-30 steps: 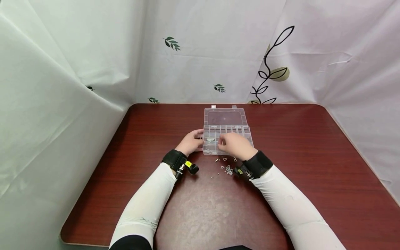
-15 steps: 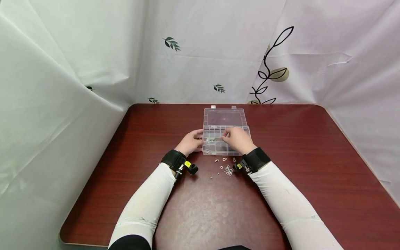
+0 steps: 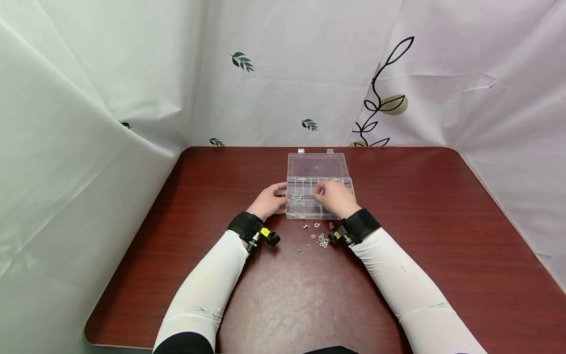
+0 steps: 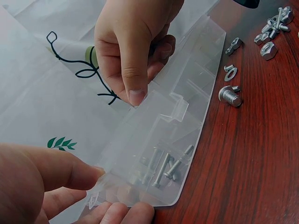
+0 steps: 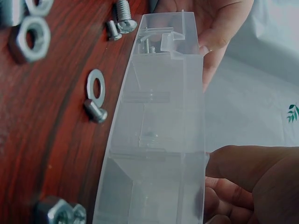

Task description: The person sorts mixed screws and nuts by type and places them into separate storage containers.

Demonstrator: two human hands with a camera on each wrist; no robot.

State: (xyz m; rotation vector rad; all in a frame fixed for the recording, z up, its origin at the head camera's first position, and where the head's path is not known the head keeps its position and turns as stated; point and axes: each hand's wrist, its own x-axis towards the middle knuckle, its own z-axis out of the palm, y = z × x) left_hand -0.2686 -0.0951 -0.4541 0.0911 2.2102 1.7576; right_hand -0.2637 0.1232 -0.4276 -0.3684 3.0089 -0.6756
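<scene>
A clear plastic compartment box (image 3: 313, 215) stands at the back of the table, its lid (image 3: 319, 167) folded back. My left hand (image 3: 267, 201) grips its left end, thumb at the top rim and fingers against the outer wall. Several long screws (image 4: 168, 168) lie in the compartments at that end. Over the middle of the box is my right hand (image 3: 337, 197), fingers curled and thumb against them, fingertips (image 4: 137, 97) close above the compartments. Nothing shows between those fingertips; whatever they might pinch is hidden.
In front of the box lie loose fasteners: a thick screw (image 4: 230, 95), a flat washer (image 5: 96, 87) with a small screw (image 5: 96, 111) beside it, and several nuts (image 4: 268, 51). Both wrists carry black straps with cameras. A white patterned curtain (image 3: 283, 73) hangs behind the table (image 3: 212, 172).
My right hand moved slightly right and away from me over the box within the first half second, then stayed about there. My left hand keeps its grip on the box end.
</scene>
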